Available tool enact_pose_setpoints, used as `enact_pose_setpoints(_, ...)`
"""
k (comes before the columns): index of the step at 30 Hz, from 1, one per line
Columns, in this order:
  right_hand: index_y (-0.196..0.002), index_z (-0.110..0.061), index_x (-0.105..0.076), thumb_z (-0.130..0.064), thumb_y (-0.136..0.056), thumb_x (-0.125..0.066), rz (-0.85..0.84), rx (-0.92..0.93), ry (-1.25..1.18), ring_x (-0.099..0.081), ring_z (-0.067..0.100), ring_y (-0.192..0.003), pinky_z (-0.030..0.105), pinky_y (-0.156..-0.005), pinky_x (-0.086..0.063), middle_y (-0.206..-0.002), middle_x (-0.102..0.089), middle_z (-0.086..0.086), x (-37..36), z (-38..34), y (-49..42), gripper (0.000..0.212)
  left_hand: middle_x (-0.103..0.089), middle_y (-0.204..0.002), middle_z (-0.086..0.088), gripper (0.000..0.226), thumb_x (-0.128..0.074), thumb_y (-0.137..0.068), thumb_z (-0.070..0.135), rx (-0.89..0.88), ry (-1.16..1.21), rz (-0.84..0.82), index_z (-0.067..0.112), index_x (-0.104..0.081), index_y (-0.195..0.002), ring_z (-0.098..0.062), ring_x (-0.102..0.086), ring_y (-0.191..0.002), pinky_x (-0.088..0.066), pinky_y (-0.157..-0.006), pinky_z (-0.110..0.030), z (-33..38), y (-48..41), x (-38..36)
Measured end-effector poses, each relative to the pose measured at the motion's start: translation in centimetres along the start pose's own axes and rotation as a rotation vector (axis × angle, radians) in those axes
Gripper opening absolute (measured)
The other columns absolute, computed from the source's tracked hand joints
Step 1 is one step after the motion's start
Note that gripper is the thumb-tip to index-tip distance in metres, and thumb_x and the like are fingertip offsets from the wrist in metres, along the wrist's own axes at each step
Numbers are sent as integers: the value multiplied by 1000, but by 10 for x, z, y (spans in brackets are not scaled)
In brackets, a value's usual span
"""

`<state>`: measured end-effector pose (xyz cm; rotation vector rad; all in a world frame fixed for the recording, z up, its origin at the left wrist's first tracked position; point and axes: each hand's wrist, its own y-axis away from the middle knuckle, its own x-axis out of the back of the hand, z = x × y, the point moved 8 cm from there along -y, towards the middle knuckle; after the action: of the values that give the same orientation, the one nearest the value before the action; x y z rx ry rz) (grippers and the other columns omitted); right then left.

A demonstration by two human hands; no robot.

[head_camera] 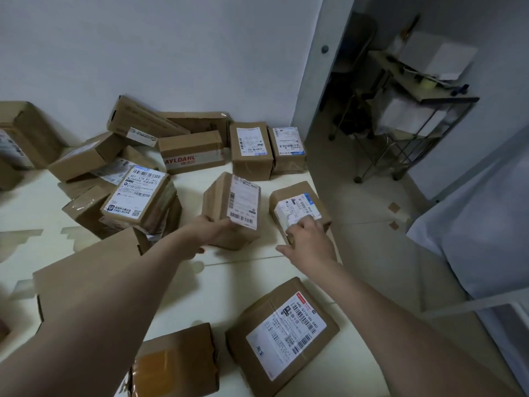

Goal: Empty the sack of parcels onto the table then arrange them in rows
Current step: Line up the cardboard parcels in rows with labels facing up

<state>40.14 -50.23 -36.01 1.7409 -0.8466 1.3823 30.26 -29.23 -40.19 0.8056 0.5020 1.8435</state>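
While both hands are on cardboard parcels, we should square each one to the table's [237, 285] right edge before letting go. Nearest us a large labelled parcel [282, 336] lies untouched. Beyond it, our left hand [213, 229] grips the near end of a tilted parcel [233, 207] — our right hand [310, 239] lies over the edge parcel [297, 209], fingers curled on its near corner. Two aligned parcels [267, 149] at the far right corner set the row.
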Motion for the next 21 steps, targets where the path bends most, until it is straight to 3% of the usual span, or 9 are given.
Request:
enact_pose_setpoints(2, -133, -20, -50, -44, -84, -68, 128, 2, 32, -30, 28, -129, 38, -99, -41, -143, -34, 7, 6, 0, 3, 57, -55, -123, -5, 82, -72, -65, 53, 13, -27, -11, 13, -46, -132, -24, -54, -108, -47, -86, -36, -5, -3, -3)
enact_pose_setpoints(4, -141, -25, -39, -40, -80, -72, 203, -81, 32, -25, 35, -131, 44, -104, -36, -151, -20, 13, 13, 9, 0, 70, -59, -121, -3, 74, -74, -68, 43, -11, 71, -29, 16, -48, -131, -23, -58, -106, -52, -83, -35, -4, -9, -6)
enact_pose_setpoints(7, -149, -34, -21, -43, -84, -66, -13, -157, 1, -20, 40, -133, 47, -105, -37, -156, 1, 15, -5, 25, -13, 80, -63, -120, -3, 61, -70, -84, 6, -111, 260, -61, 25, -41, -134, -26, -62, -106, -56, -74, -38, 6, -15, -17)
enact_pose_setpoints(10, -152, -29, -13, -47, -88, -61, -111, -173, 3, -20, 39, -131, 41, -102, -39, -155, -3, 16, -17, 27, -25, 81, -65, -117, -2, 57, -64, -88, -1, -198, 306, -83, 25, -40, -133, -23, -62, -102, -53, -82, -40, 19, -23, -36)
enact_pose_setpoints(16, -151, -18, -19, -49, -92, -56, -58, -248, -71, -24, 38, -128, 35, -99, -38, -157, -5, 16, -5, 23, -64, 77, -59, -128, 0, 59, -65, -86, 17, -251, 251, 16, 24, -39, -139, -22, -56, -116, -51, -96, -40, 50, -45, -53)
enact_pose_setpoints(19, -148, -19, -25, -59, -88, -52, -120, -275, -41, -23, 39, -131, 44, -102, -37, -156, -11, 14, -1, 25, -79, 77, -58, -128, 2, 79, -72, -65, 45, -161, 153, 41, 28, -42, -136, -23, -55, -120, -49, -99, -40, 58, -56, -41)
enact_pose_setpoints(21, -143, -20, -35, -68, -84, -49, -90, -264, 95, -18, 39, -137, 53, -108, -27, -155, -17, 13, 12, 16, -89, 77, -49, -138, -6, 88, -63, -69, 68, -109, 20, 211, 29, -37, -143, -31, -42, -132, -40, -106, -45, 64, -64, -15)
